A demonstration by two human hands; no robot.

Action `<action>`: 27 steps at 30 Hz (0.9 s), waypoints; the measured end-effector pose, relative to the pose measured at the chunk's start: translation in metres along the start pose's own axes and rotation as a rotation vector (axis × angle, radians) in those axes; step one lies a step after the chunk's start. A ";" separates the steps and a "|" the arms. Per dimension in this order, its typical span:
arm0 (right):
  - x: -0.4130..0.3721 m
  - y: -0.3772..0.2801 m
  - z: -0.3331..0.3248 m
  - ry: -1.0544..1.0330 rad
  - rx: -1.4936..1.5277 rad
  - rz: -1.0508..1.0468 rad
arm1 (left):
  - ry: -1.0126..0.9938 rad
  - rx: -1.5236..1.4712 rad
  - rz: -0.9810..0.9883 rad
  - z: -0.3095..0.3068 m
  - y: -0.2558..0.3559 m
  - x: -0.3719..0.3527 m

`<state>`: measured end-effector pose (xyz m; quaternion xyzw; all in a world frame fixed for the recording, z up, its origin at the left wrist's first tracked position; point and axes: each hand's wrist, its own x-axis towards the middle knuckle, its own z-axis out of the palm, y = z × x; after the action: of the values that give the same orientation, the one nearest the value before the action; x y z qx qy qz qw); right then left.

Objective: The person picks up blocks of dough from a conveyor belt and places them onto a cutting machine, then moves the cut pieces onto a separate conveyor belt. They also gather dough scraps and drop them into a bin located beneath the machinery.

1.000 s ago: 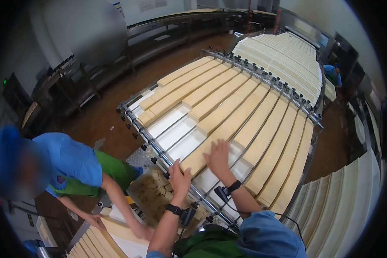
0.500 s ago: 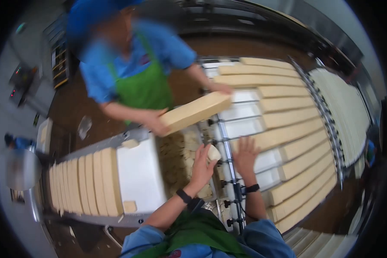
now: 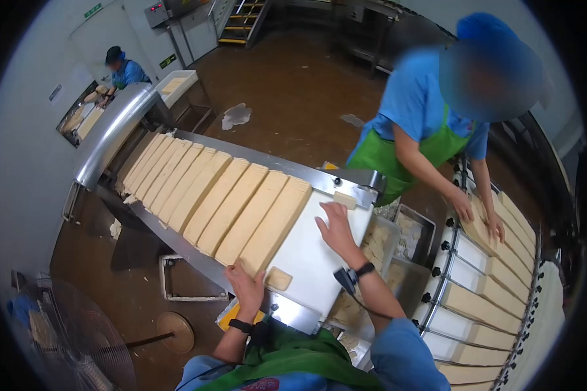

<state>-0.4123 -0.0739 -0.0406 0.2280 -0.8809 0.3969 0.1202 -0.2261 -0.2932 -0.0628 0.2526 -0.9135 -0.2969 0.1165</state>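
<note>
My left hand (image 3: 245, 287) is at the near end of the front pale block (image 3: 277, 221) on the white conveyor belt (image 3: 319, 251), its fingers apart and touching the block's end. Over the belt's far side is my right hand (image 3: 336, 229), open, with fingers spread beside a small offcut (image 3: 345, 200). A second small offcut (image 3: 280, 279) lies on the belt just right of my left hand. Several long pale blocks stand in a row behind the front one.
A co-worker in a green apron (image 3: 407, 156) handles a block on the slotted rack (image 3: 460, 254) at the right. Bins of scraps (image 3: 404, 277) sit between belt and rack. A fan (image 3: 72, 339) stands lower left; another person (image 3: 128, 72) is far back.
The view has turned left toward the conveyor. My hands have moved from the scrap bin and rack to the belt, and my left hand no longer holds the pale piece. The co-worker's block is now on the rack.
</note>
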 end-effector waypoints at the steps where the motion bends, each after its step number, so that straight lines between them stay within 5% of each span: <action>1: 0.019 0.007 0.020 -0.026 -0.032 -0.007 | -0.017 -0.084 0.017 0.002 -0.004 0.004; 6: 0.080 0.017 0.081 -0.215 -0.299 0.129 | -0.070 -0.032 -0.037 -0.002 0.003 0.016; 15: 0.095 0.022 0.113 -0.191 -0.518 0.168 | -0.124 -0.035 -0.094 0.003 0.012 0.028; 20: 0.042 0.071 0.069 -0.094 -0.315 0.163 | -0.177 0.062 0.055 0.004 0.015 0.034; 25: -0.020 0.053 -0.014 0.066 -0.203 0.600 | -0.430 0.069 0.252 0.007 0.019 0.050; 27: -0.045 0.063 -0.003 0.134 -0.410 0.439 | -0.427 0.155 0.277 0.019 0.012 0.056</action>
<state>-0.4050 -0.0211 -0.0966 -0.0234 -0.9610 0.2415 0.1331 -0.2851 -0.3053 -0.0668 0.0650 -0.9633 -0.2537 -0.0590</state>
